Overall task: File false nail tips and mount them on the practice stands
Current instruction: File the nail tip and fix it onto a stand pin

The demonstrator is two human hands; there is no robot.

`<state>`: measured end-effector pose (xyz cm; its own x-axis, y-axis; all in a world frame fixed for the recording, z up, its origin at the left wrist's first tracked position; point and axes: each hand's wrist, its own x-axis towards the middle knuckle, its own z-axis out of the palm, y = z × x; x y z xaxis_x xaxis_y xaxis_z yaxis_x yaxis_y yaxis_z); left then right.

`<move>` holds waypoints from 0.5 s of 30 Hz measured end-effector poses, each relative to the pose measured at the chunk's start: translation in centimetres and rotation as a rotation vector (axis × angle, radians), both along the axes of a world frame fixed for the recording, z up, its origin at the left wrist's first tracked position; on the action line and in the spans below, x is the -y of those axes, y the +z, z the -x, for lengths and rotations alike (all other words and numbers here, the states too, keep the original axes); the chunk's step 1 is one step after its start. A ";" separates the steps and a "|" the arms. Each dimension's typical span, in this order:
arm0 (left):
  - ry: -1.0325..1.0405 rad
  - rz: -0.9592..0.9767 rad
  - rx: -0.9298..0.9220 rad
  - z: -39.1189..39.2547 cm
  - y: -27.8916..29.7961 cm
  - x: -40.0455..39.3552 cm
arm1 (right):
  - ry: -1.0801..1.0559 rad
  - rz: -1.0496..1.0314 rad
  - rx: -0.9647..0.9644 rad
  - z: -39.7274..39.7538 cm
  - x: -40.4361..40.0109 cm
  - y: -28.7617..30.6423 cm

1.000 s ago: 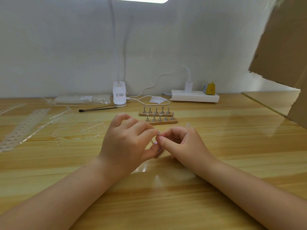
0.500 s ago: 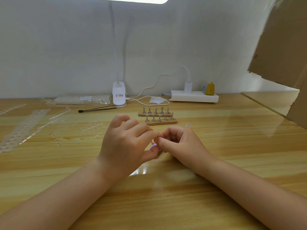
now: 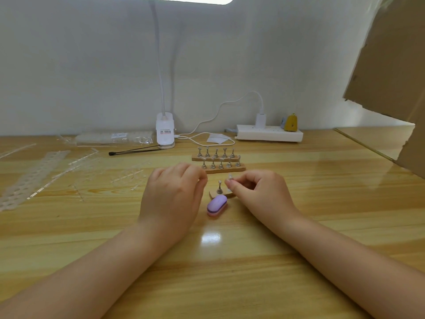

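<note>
Wooden surface (image 3: 299,226), pale grain, carrying all items. Landmark: a small wooden block (image 3: 215,193) near the middle, with one metal peg (image 3: 220,187) standing upright on it. Just in front of the block, touching or nearly touching its near edge: a purple oval nail buffer (image 3: 216,205) with a pink underside, lying flat. Right of the block: right hand (image 3: 259,194), fingers curled, thumb and forefinger pinching a small clear nail tip (image 3: 230,177) held just above and to the right of the peg, not touching it. Left of the block: left hand (image 3: 171,196), knuckles up, fingers (image 3: 202,178) curled inward with the tips close together; whether anything is held between them cannot be told. Behind the block: two wooden strips (image 3: 224,169), one behind the other, each bearing a row of five upright metal pegs. Further behind, against the wall: white clip lamp base (image 3: 165,134) with its stem rising upward, a white power strip (image 3: 269,135) with a white plug and cable, and a small yellow object (image 3: 290,122) at the strip's right end. Behind and left of the block: a thin black stick (image 3: 135,150) lying flat, a clear plastic packet (image 3: 115,137), and clear plastic strips (image 3: 34,176) spread across the surface. Far right of the block: brown cardboard (image 3: 391,77), leaning.
</note>
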<state>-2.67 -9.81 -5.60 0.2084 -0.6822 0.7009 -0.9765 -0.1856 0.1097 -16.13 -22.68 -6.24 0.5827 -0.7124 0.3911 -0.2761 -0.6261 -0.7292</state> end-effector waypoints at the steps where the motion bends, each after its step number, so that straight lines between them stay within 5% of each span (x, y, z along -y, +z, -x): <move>1: 0.010 0.009 -0.007 0.0 -0.1 0.1 | -0.030 0.042 -0.053 -0.1 0.1 -0.1; 8: 0.224 -0.168 -0.109 -0.7 -0.8 0.5 | -0.092 0.147 -0.284 -0.5 0.3 0.1; 15: 0.610 -0.510 0.073 -3.5 -0.4 0.3 | -0.102 0.181 -0.288 -0.3 0.2 0.0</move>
